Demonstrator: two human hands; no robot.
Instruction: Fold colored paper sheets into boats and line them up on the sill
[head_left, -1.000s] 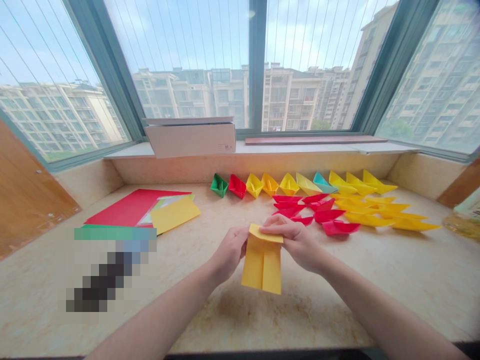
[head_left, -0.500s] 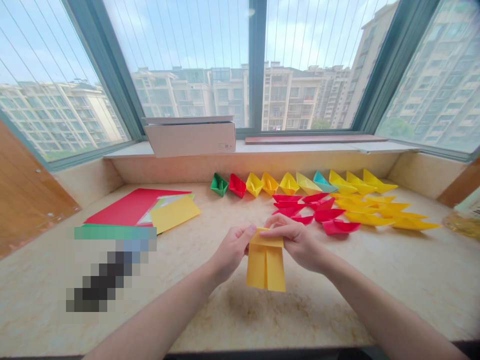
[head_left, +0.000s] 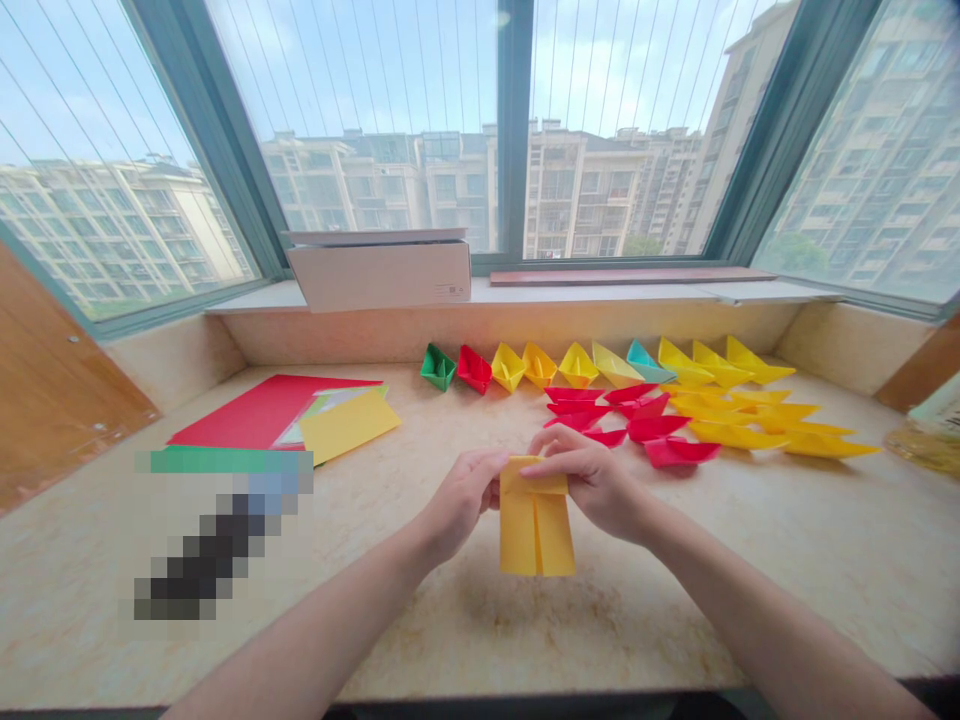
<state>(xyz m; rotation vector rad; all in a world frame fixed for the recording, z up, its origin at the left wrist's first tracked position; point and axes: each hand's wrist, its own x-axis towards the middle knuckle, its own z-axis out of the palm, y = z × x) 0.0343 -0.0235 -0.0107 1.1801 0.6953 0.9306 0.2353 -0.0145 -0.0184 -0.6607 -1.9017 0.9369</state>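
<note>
Between my two hands is a folded sheet of yellow paper (head_left: pixel 536 530), held up above the counter. Its top edge is folded over as a flap, and a vertical slit runs down the lower part where two panels meet. My left hand (head_left: pixel 466 500) pinches the upper left corner with thumb and fingers. On the upper right, my right hand (head_left: pixel 596 485) grips the flap, its index finger lying across the front. Some fingers of both hands are hidden behind the paper. Just beyond my right hand sit several red paper boats (head_left: pixel 660 428).
Several yellow paper boats (head_left: pixel 750 425) stand at the right. A back row includes a green boat (head_left: pixel 438 368), a red boat (head_left: pixel 475 370) and a light-blue boat (head_left: pixel 646 364). Red paper (head_left: pixel 255 412) and a yellow sheet (head_left: pixel 351 425) lie left, near a pixelated patch. A white box (head_left: pixel 382 275) rests on the sill.
The folded yellow paper has shifted slightly right and straightened a little. My left fingers have moved slightly at its top left corner; both hands keep their grip.
</note>
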